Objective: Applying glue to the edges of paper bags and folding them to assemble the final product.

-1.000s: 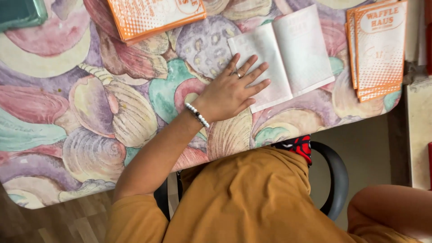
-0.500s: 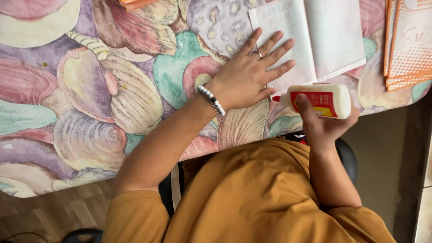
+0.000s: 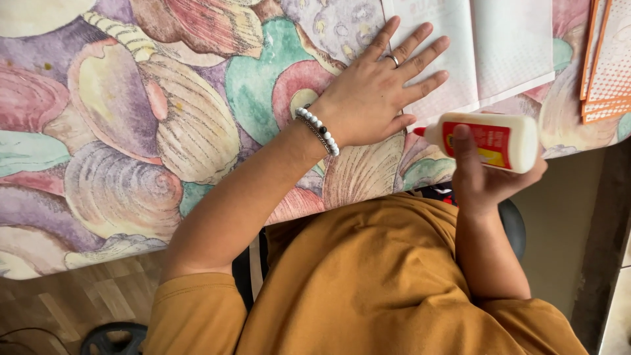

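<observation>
1. The left hand (image 3: 374,98) lies flat with fingers spread, palm down, pressing the left page of the open white booklet (image 3: 486,52); it grips nothing.
2. The right hand (image 3: 490,181) is closed around a white glue bottle (image 3: 486,139) with a red label.
3. The bottle lies sideways at the edge of the shell-patterned tablecloth (image 3: 131,131), its red tip pointing at the left hand's thumb, just beside it.

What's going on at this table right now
A person in a mustard shirt sits at a table covered with a seashell-print cloth. Their left hand lies flat with fingers spread on the left page of an open white booklet. Their right hand holds a white glue bottle with a red label on its side, its tip pointing toward the left hand. Orange booklets lie at the far right.
</observation>
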